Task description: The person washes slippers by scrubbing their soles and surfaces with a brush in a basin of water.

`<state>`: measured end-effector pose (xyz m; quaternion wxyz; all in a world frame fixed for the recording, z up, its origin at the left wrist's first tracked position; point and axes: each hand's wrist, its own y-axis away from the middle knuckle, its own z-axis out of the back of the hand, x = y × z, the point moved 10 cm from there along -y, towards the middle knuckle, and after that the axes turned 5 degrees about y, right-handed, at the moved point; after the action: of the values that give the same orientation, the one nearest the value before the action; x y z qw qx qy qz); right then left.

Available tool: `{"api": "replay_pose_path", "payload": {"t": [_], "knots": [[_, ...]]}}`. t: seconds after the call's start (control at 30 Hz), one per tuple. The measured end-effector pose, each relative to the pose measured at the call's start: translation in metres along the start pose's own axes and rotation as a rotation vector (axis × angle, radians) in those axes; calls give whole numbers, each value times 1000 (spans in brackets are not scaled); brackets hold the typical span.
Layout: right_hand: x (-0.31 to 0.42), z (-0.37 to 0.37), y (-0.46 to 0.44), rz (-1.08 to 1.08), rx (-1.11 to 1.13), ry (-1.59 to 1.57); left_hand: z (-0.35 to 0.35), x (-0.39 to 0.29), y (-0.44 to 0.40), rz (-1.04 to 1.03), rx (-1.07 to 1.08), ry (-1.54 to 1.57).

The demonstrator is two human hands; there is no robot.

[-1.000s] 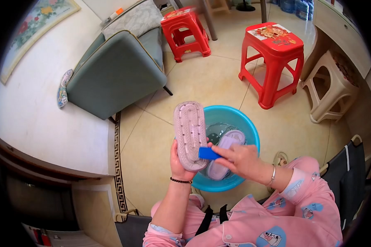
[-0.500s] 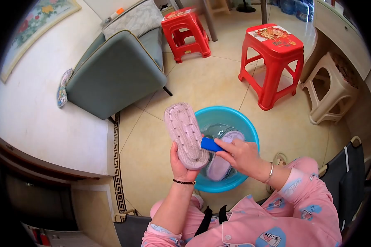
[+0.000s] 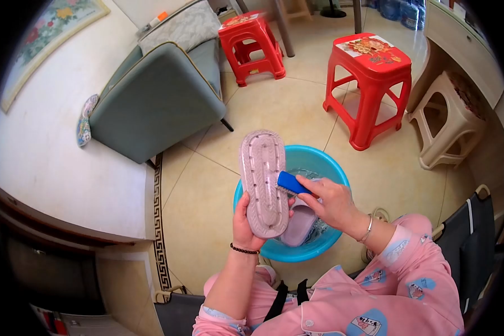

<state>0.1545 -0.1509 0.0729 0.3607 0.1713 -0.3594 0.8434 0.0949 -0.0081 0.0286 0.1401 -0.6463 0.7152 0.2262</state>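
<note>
Water [image 3: 321, 228] lay in a round turquoise plastic basin [image 3: 326, 161] on beige floor tiles [image 3: 207, 185], and over the basin's left rim a pale pink, long oval slipper [image 3: 265, 182], apparently foam, was held nearly upright with its patterned, hole-dotted sole facing the camera. The person's left hand [image 3: 246, 227] wrapped the slipper's lower end from behind, thumb along the left edge and fingertips showing at the right edge. The right hand [image 3: 333, 204] pinched a bright blue, block-shaped brush [image 3: 292, 182] with pale bristles between thumb and fingers; the bristles stood at the sole's right edge, though how firmly they pressed could not be told. A matching lilac slipper [image 3: 298, 224] lay inside the basin, towards its near rim, partly hidden by the hands.

By its look the held slipper would be light and springy, hardly fragile, stiff enough along its thick sole to stand up from one end, yet slick wherever wet. A broad hold across both side edges near the lower end would suit it best, palm behind and fingers off the sole's face.
</note>
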Motion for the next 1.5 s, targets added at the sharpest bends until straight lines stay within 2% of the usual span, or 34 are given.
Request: {"api": "replay_pose_path", "payload": {"t": [0.13, 0.2, 0.3, 0.33, 0.37, 0.43, 0.5, 0.57, 0.67, 0.7, 0.77, 0.8, 0.83, 0.9, 0.93, 1.03, 1.1, 1.17, 1.33, 1.4, 1.43, 1.5], "knots": [[22, 11, 5, 41, 14, 12, -5, -1, 2, 61, 84, 82], [52, 5, 15, 221, 129, 30, 22, -9, 1, -3, -126, 50], [58, 4, 17, 287, 138, 46, 24, -2, 2, 55, -140, 4], [53, 2, 14, 286, 138, 48, 17, 2, 3, 89, -77, 123], [37, 5, 5, 208, 60, 57, 16, 3, 3, 91, -74, 123], [15, 11, -8, 128, -25, 72, -4, 17, 3, 212, 96, -13], [-11, 17, -17, -58, -60, 88, 0, 19, 2, 224, 48, -8], [-7, 14, -13, -58, -56, 77, -1, 21, 2, 238, 64, -9], [43, 1, 9, 207, 59, 37, 14, 19, 2, 191, 5, 68], [49, 2, 15, 208, 62, 32, 16, 20, 0, 188, 0, 68], [67, -5, 26, 323, 133, -64, 38, 11, -3, 70, -171, -180], [65, -4, 24, 320, 114, -45, 42, 24, -2, 197, -165, 425], [61, -5, 20, 321, 116, -44, 41, 25, -1, 196, -165, 426], [34, 3, 4, 158, 14, 1, 43, 29, -2, 204, -140, -110], [20, 6, -3, 89, -52, -19, 44, 33, -2, 226, -129, -166], [0, 12, -11, -38, -62, -14, 11, 39, 2, 278, 13, -55], [10, 10, -4, -25, -42, 15, 14, 40, 2, 278, 15, -59], [40, -1, 11, 143, 63, 40, 37, 30, 0, 158, -194, -148], [62, -8, 23, 292, 134, -50, 46, 26, 2, 162, -185, -138], [30, -1, 3, 127, 28, 20, 32, 31, 1, 208, -124, -150], [23, 0, -4, 128, 25, 25, 28, 30, 2, 207, -118, -150], [-11, 10, -16, -100, -48, 49, 29, 33, 4, 257, -130, -281]]}}
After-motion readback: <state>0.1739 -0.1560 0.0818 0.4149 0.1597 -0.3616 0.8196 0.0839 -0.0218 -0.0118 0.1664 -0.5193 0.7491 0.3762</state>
